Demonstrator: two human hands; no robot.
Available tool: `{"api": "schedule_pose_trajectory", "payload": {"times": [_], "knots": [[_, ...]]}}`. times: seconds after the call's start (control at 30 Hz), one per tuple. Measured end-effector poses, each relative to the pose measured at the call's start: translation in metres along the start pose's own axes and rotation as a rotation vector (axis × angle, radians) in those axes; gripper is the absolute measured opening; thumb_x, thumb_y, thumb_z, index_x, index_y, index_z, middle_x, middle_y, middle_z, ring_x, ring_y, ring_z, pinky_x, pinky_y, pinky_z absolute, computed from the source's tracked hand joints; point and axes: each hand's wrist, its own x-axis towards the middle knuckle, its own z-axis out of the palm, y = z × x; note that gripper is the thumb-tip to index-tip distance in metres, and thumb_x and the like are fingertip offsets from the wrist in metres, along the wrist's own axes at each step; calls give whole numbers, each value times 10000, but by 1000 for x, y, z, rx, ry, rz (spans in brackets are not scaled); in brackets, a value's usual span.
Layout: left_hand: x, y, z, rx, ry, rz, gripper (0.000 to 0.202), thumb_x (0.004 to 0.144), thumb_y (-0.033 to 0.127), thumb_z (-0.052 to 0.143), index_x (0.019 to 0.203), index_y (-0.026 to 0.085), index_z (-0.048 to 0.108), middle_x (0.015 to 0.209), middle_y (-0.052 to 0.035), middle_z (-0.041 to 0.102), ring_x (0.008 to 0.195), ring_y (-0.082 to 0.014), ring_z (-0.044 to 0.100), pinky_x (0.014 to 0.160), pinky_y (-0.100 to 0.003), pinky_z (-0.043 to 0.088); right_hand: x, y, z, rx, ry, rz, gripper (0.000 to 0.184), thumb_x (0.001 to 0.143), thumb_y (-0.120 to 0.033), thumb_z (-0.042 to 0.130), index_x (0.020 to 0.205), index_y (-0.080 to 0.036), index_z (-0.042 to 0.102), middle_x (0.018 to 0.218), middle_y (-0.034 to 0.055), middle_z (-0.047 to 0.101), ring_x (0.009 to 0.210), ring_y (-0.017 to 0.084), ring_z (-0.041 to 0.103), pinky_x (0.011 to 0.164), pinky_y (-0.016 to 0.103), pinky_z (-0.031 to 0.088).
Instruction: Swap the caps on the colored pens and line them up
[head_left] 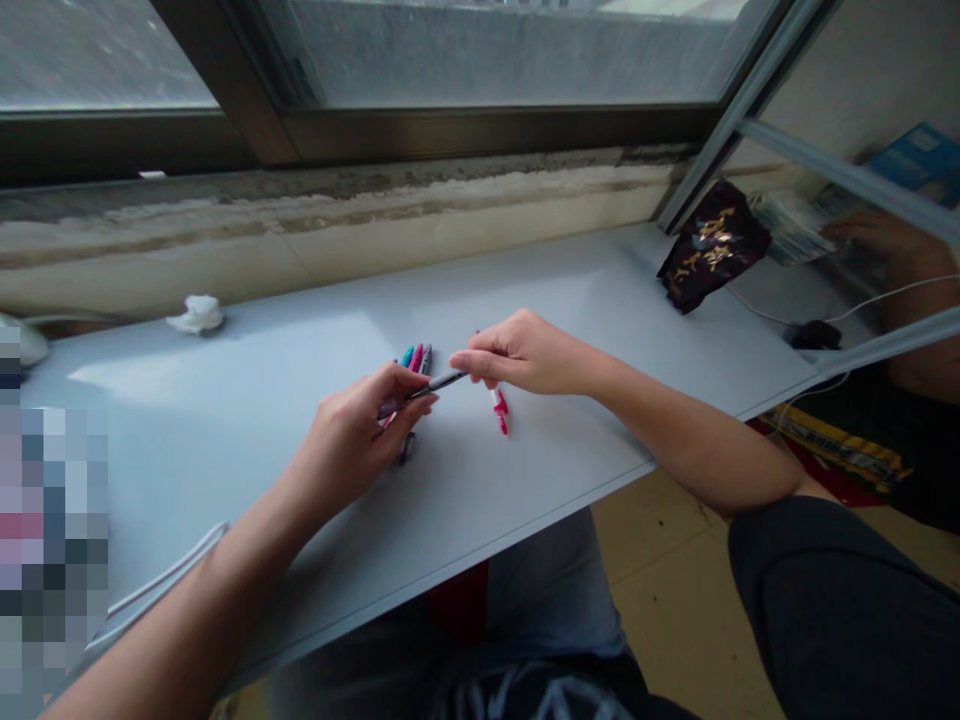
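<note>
Between my two hands, above the white desk [555, 300], is a dark pen [445, 381]. My left hand [375, 415] grips its lower left part, thumb and fingers closed around it. At the pen's other end my right hand [510, 352] pinches the tip, so that end is hidden by my fingers. Several pens with teal, pink and grey ends [417, 358] lie on the desk, partly behind my left hand. A red and white pen [500, 410] rests just below my right hand, its upper part covered by the hand.
A crumpled white tissue [198, 315] lies near the back left edge. At the back right stands a dark shiny packet [715, 246] beside a metal frame [847, 170]. Another person's arm [907, 260] is beyond that frame. A white cable [161, 580] runs by my left forearm.
</note>
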Motion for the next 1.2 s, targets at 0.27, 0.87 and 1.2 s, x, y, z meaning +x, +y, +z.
{"api": "schedule_pose_trajectory", "payload": {"times": [0.27, 0.87, 1.2], "knots": [[0, 2, 0, -7, 13, 0, 265, 1013, 485, 643, 1052, 229, 700, 910, -42, 832, 717, -188, 737, 690, -289, 556, 0, 0, -1, -49, -28, -20, 521, 1108, -596, 572, 835, -162, 661, 639, -16, 629, 604, 107, 536, 651, 260, 368], [-5, 0, 2, 30, 9, 211, 346, 1120, 341, 586, 1439, 216, 639, 914, -8, 821, 638, -119, 665, 673, -228, 531, 0, -11, 6, 61, 121, 52, 561, 1090, -530, 563, 639, -197, 533, 514, -48, 486, 513, 81, 432, 563, 248, 332], [-5, 19, -1, -25, -230, 558, 220, 1102, 261, 690, 1319, 227, 691, 1084, -61, 809, 973, -199, 761, 909, -304, 576, 9, 6, 10, 340, 251, 221, 496, 955, -581, 766, 713, -183, 598, 498, -40, 604, 442, 66, 499, 469, 199, 362]]}}
